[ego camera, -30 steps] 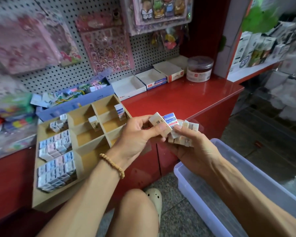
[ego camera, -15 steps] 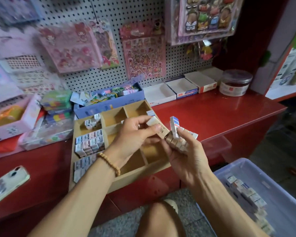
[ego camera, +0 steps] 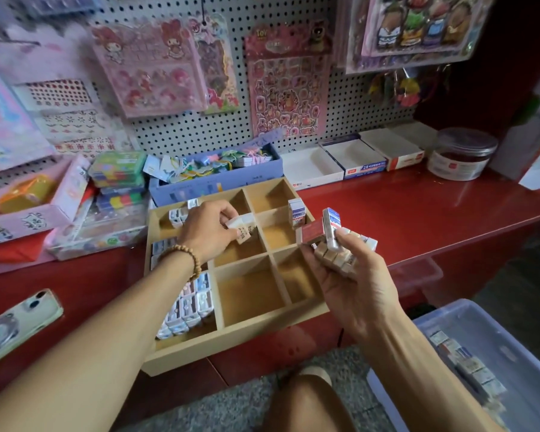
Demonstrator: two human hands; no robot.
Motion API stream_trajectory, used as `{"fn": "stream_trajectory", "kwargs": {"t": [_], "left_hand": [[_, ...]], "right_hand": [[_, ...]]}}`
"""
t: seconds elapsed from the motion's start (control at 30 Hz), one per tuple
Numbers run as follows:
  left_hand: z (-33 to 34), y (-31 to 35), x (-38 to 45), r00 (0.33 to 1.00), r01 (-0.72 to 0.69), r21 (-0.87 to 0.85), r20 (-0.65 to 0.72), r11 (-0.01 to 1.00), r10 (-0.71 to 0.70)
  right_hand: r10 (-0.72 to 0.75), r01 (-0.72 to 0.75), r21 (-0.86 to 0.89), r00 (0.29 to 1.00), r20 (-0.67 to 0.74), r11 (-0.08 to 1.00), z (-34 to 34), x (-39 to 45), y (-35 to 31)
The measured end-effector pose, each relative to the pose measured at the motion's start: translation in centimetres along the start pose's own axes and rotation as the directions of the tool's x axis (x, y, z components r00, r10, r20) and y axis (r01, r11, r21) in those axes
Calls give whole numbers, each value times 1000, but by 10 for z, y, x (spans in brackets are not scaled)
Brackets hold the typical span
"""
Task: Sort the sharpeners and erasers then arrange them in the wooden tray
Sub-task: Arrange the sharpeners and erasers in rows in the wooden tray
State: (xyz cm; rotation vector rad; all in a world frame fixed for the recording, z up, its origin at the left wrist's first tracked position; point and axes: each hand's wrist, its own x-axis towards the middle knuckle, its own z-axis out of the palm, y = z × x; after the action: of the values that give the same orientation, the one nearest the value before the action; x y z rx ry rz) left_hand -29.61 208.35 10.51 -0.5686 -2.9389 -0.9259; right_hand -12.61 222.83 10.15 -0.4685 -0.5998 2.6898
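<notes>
One eraser [ego camera: 243,227] sits pinched in my left hand [ego camera: 208,230], held over a middle compartment of the wooden tray [ego camera: 247,339] on the red tabletop [ego camera: 418,210]. My right hand [ego camera: 353,285] has its grip clamped round a bunch of erasers [ego camera: 331,247] beside the tray's right edge. Sorted pieces fill the tray's left compartments.
</notes>
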Motion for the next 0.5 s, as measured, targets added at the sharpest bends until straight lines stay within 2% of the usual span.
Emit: {"fn": "stream_trajectory", "kwargs": {"t": [0.27, 0.5], "left_hand": [[14, 6, 10, 993, -119, 59, 33, 991, 117], [17, 4, 3, 994, -112, 145, -2, 983, 113]], "right_hand": [[-6, 5, -25, 1000, -30, 1000, -8, 0, -7], [7, -8, -37, 999, -37, 999, -9, 0, -4]]}}
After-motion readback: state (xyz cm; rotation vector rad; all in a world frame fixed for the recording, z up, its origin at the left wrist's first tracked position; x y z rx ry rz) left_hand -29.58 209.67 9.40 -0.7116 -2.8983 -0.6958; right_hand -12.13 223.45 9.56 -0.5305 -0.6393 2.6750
